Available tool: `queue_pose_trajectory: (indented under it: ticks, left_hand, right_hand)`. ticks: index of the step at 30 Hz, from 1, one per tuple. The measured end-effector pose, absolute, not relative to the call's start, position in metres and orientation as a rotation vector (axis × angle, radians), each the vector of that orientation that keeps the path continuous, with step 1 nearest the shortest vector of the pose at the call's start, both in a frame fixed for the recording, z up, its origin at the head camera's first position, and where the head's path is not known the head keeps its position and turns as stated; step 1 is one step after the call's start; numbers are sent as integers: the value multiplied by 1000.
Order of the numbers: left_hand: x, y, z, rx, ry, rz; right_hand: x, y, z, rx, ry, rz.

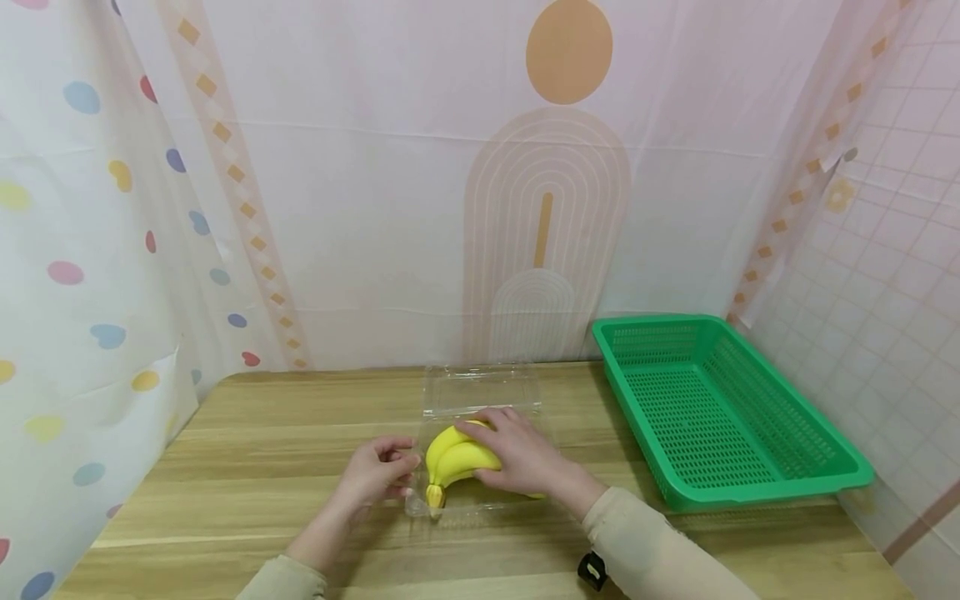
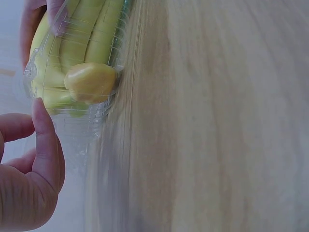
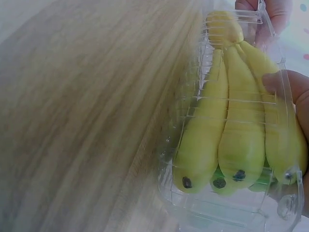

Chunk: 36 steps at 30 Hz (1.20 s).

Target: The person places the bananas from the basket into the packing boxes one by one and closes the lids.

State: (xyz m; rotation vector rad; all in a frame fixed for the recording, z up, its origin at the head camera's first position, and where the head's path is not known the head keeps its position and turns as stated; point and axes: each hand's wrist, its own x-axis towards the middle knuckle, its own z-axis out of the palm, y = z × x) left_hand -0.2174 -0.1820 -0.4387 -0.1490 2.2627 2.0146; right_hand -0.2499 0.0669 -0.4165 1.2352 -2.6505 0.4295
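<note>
Likely seating bananas (image 1: 455,458) in clear box (image 1: 480,392); right hand (image 1: 522,454) curled round them, left hand (image 1: 380,472) half-curled, hold unclear; next: release, probably

My left sleeve (image 1: 283,582) at seven o'clock, beige; my right sleeve (image 1: 667,554) at five, same beige; small black piece (image 1: 592,571) beside it.

Wrist views low, close to bananas (image 1: 459,461)
</note>
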Motion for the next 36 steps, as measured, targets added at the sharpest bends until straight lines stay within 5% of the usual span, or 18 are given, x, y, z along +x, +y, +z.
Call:
queue_pose_trajectory:
  ticks: [36]
  left_hand:
    - [-215,-181,-436,-163,2265,2016]
  right_hand:
    - [-244,90,-407,1198,-2458,583]
